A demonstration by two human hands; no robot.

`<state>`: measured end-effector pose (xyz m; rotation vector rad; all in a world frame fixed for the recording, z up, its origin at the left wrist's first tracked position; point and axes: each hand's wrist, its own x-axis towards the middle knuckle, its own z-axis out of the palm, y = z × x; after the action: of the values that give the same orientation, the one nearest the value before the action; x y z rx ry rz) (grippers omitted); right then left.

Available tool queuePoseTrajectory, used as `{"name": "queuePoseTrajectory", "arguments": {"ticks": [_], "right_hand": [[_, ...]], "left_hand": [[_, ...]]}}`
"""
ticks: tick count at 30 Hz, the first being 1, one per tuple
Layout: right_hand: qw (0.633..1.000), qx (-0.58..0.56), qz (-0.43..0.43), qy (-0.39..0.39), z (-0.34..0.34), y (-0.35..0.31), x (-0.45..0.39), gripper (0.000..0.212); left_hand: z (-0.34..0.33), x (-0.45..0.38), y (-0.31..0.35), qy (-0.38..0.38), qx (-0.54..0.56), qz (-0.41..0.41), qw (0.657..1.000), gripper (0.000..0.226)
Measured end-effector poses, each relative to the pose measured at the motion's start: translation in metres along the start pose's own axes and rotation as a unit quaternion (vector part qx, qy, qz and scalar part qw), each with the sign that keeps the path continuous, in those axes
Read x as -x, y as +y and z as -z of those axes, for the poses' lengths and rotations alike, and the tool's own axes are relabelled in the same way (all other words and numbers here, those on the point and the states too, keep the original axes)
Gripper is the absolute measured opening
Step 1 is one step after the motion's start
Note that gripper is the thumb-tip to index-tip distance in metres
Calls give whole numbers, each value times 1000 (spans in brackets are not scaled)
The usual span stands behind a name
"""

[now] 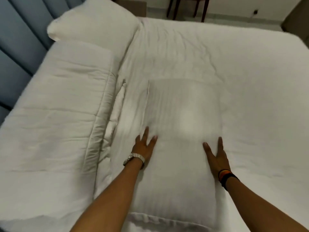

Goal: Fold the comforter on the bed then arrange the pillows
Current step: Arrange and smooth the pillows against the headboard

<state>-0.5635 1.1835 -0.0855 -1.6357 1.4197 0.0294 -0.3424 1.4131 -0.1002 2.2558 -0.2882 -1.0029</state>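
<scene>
Both bare arms reach forward, the left hand (pixel 144 144) and right hand (pixel 216 154) lying palm-down with fingers spread and straight, a watch on the left wrist, bands on the right.

I am standing in a bedroom that looks like a hotel room, looking down over a wide bed (pixel 242 81) dressed entirely in plain white linen. A blue headboard (pixel 18 47) padded in upright channels runs along the left side of my view. A white pillow (pixel 93 20) leans against it, a thick white comforter (pixel 55 114) lies folded just below, and a second pillow (pixel 180 131) lies flat in front of me. Beyond the far edge of the bed, dark wooden chair legs (pixel 173 9) stand on a pale floor against a light wall.
</scene>
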Motion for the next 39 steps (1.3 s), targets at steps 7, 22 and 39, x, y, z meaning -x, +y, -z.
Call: {"name": "queuePoseTrajectory", "arguments": {"ticks": [7,22,39], "right_hand": [[977,-195,84,0,10,-20,4,95],[893,-305,320,-85,-89,-281,181,105],[849,250,465,-15,-376,-428,182,90]], "left_hand": [[-6,20,55,141,157,-12,977,90],[347,146,109,376,-36,-141,915,61],[416,35,-178,358,-163,-68,917,72]]}}
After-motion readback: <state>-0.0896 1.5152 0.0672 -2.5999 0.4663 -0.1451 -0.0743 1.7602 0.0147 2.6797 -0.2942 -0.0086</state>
